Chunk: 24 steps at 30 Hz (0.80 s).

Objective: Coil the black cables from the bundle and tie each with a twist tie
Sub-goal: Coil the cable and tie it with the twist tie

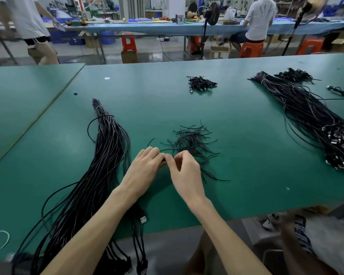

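The left hand (pixel 145 165) and right hand (pixel 185 173) pinch a small black piece (pixel 163 159) by the twist tie pile (pixel 191 141); a slack twist may let it slip.

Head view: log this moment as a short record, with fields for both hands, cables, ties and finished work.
left hand: fingers curled, meets the right hand over a small black piece that is mostly hidden
right hand: thumb and forefinger pinch the same piece
cable bundle: left of the hands, trailing off the green table
twist tie pile: just beyond the hands
coiled cables: small heap, far centre
second bundle: far right
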Tool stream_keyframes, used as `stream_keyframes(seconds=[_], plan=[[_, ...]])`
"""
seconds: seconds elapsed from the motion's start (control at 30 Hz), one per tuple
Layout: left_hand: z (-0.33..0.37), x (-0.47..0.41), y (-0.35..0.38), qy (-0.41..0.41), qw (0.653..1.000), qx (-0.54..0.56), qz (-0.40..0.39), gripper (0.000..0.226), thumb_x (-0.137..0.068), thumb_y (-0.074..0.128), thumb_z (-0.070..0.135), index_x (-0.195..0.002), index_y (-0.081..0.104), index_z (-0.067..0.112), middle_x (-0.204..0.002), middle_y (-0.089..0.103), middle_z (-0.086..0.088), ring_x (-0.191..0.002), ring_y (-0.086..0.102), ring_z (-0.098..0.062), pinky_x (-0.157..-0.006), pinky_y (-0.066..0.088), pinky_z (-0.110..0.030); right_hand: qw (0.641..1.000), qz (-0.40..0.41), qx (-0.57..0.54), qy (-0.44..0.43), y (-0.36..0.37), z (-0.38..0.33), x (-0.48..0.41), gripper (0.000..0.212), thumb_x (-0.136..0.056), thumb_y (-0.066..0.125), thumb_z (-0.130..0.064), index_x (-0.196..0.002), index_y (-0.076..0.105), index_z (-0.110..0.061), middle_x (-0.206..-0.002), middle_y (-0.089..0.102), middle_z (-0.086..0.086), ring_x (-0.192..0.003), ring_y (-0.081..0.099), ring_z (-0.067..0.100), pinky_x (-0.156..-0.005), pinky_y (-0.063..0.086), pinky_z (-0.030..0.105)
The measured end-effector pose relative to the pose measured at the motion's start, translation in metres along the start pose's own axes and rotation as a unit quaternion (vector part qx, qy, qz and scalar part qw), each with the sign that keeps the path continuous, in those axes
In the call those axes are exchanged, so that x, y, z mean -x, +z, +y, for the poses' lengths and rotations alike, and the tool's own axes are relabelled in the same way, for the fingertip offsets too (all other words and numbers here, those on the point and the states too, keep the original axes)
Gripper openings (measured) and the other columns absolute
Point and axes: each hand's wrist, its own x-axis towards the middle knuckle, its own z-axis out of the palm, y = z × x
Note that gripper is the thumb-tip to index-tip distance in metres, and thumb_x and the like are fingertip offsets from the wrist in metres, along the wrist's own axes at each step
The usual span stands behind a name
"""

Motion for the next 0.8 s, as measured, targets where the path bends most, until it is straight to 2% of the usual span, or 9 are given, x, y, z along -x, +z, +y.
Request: stream_keyframes(seconds=[0.13, 0.27, 0.37, 0.43, 0.57, 0.63, 0.8], plan=[[0.0012, 0.0021, -0.0043, -0.01, 1.0, -0.012, -0.027, 0.012, -0.092, 0.073, 0.002, -0.102, 0.069, 0.006, -0.088, 0.055, -0.003, -0.083, 0.051, -0.022, -0.077, 0.048, -0.035, 0.996, -0.009, 0.088, -0.028, 0.0017, -0.0015, 0.003, 0.044, -0.103, 0.043, -0.061, -0.089, 0.056, -0.021, -0.085, 0.056, -0.011, -0.078, 0.054, 0.004, -0.065, 0.041, 0.022], [0.0023, 0.0019, -0.0052, -0.007, 0.999, -0.016, -0.039, 0.012, -0.093, 0.072, 0.003, -0.104, 0.069, 0.005, -0.091, 0.057, -0.004, -0.084, 0.053, -0.025, -0.078, 0.049, -0.037, 0.993, -0.019, 0.104, -0.055, 0.0013, -0.0034, 0.0042, 0.037, -0.107, 0.045, -0.047, -0.088, 0.059, -0.019, -0.084, 0.06, -0.008, -0.075, 0.056, 0.008, -0.067, 0.049, 0.028], [0.0022, 0.0022, -0.0059, -0.006, 0.999, -0.007, -0.047, 0.009, -0.095, 0.07, 0.007, -0.104, 0.07, 0.007, -0.091, 0.058, -0.003, -0.086, 0.054, -0.024, -0.079, 0.049, -0.036, 0.991, -0.042, 0.113, -0.054, 0.0007, -0.0039, 0.0041, 0.029, -0.107, 0.049, -0.035, -0.083, 0.054, -0.019, -0.083, 0.059, -0.005, -0.075, 0.053, 0.012, -0.069, 0.049, 0.033], [0.0017, 0.002, -0.0054, -0.007, 0.999, -0.003, -0.052, 0.008, -0.095, 0.071, 0.008, -0.103, 0.07, 0.008, -0.09, 0.058, -0.002, -0.086, 0.054, -0.024, -0.079, 0.047, -0.035, 0.993, -0.055, 0.102, -0.037, 0.0001, -0.0026, 0.0025, 0.028, -0.105, 0.052, -0.031, -0.08, 0.053, -0.019, -0.081, 0.058, -0.004, -0.073, 0.052, 0.012, -0.067, 0.047, 0.031], [0.0003, 0.002, -0.0053, -0.018, 0.999, -0.003, -0.048, 0.018, -0.088, 0.076, 0.001, -0.103, 0.071, 0.009, -0.09, 0.058, -0.002, -0.083, 0.054, -0.024, -0.079, 0.041, -0.03, 0.999, -0.04, 0.012, 0.011, -0.0011, -0.0022, 0.0001, 0.027, -0.099, 0.059, -0.033, -0.076, 0.061, -0.02, -0.074, 0.063, -0.006, -0.068, 0.055, 0.01, -0.063, 0.046, 0.028], [0.0006, 0.0022, -0.006, -0.014, 0.999, -0.008, -0.047, 0.019, -0.087, 0.077, -0.001, -0.101, 0.07, 0.01, -0.089, 0.058, -0.002, -0.082, 0.054, -0.024, -0.078, 0.039, -0.03, 0.999, -0.05, 0.009, 0.016, -0.0009, -0.0025, -0.0004, 0.025, -0.098, 0.06, -0.032, -0.076, 0.062, -0.021, -0.074, 0.064, -0.007, -0.068, 0.056, 0.01, -0.065, 0.05, 0.03], [0.0012, 0.0026, -0.0067, 0.007, 0.998, -0.013, -0.066, 0.021, -0.084, 0.076, -0.004, -0.098, 0.069, 0.01, -0.089, 0.059, -0.001, -0.083, 0.053, -0.023, -0.078, 0.039, -0.029, 0.997, -0.074, 0.005, 0.021, -0.0032, 0.001, -0.0017, 0.027, -0.098, 0.063, -0.028, -0.072, 0.056, -0.022, -0.066, 0.058, -0.008, -0.061, 0.048, 0.008, -0.063, 0.046, 0.031]])
